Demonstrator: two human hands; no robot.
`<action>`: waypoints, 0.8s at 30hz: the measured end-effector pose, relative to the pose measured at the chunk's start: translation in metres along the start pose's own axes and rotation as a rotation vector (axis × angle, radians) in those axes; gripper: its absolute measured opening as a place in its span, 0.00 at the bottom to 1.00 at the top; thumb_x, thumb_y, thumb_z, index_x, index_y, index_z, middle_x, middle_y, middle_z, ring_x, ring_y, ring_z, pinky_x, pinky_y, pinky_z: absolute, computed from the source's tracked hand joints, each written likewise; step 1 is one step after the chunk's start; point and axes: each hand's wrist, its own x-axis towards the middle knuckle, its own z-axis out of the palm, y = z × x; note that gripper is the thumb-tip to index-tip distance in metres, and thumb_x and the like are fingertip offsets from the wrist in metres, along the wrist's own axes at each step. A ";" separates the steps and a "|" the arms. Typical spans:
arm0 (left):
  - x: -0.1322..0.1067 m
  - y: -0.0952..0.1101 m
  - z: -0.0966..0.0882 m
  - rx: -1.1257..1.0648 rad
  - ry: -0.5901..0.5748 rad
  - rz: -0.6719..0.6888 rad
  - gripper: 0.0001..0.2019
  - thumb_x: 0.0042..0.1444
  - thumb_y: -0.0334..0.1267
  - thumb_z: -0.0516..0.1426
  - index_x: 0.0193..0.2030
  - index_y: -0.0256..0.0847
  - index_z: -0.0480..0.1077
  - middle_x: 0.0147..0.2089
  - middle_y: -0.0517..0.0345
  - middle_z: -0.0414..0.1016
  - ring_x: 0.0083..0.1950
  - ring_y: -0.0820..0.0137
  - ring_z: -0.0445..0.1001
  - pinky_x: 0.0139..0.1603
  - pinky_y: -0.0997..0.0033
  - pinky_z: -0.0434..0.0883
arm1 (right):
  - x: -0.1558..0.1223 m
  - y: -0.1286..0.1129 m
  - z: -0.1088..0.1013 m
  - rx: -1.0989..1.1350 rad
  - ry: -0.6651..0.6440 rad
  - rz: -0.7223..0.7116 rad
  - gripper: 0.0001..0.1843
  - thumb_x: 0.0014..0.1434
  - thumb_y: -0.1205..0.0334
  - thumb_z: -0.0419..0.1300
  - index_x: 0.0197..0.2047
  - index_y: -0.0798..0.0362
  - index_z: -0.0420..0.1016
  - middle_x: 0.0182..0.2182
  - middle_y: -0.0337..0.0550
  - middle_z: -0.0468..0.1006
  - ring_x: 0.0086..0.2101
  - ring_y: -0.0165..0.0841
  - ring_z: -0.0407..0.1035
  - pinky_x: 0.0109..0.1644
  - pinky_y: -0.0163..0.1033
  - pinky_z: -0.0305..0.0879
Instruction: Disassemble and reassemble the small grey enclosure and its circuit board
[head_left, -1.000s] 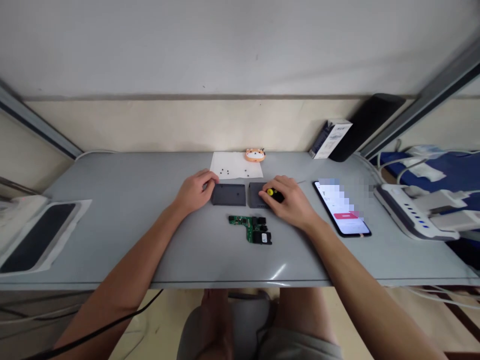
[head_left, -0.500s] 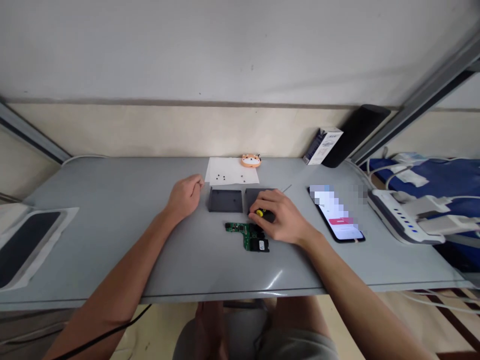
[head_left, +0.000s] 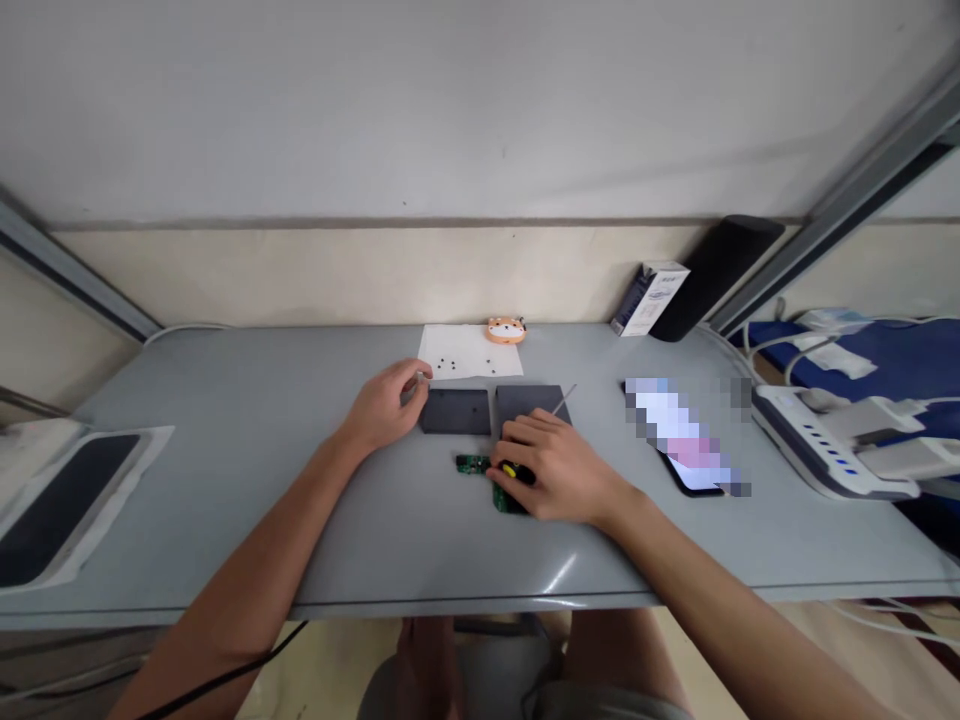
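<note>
In my right hand [head_left: 551, 465] is a screwdriver [head_left: 511, 469] with a black and yellow handle, its thin metal shaft slanting up and away to the right. That hand covers part of a green circuit board [head_left: 472, 464] on the table. Just beyond it lies a dark flat case half [head_left: 529, 398], partly hidden by my fingers. My left hand [head_left: 390, 405] is at the left edge of a second dark, shallow case half [head_left: 456, 412]. Its thumb and forefinger are apart; whether they touch the edge I cannot tell.
Several tiny dark screws [head_left: 453, 365] lie on a white paper sheet [head_left: 469, 345], beside an orange animal-face case [head_left: 506, 330]. A phone [head_left: 686, 440] and a power strip [head_left: 814, 440] are on the right. A carton [head_left: 651, 298] leans near a black cylinder [head_left: 716, 275].
My right hand has drawn nearer with the screwdriver, covering more of the circuit board. My left hand has uncurled its thumb and forefinger beside the left case half. The view has shifted slightly.
</note>
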 end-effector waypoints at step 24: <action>-0.002 -0.001 -0.012 0.024 -0.182 -0.055 0.11 0.67 0.48 0.55 0.45 0.45 0.72 0.24 0.65 0.61 0.24 0.69 0.62 0.28 0.68 0.58 | -0.006 0.023 0.014 -0.263 0.305 0.416 0.09 0.69 0.59 0.59 0.36 0.48 0.75 0.32 0.45 0.77 0.33 0.39 0.71 0.41 0.46 0.61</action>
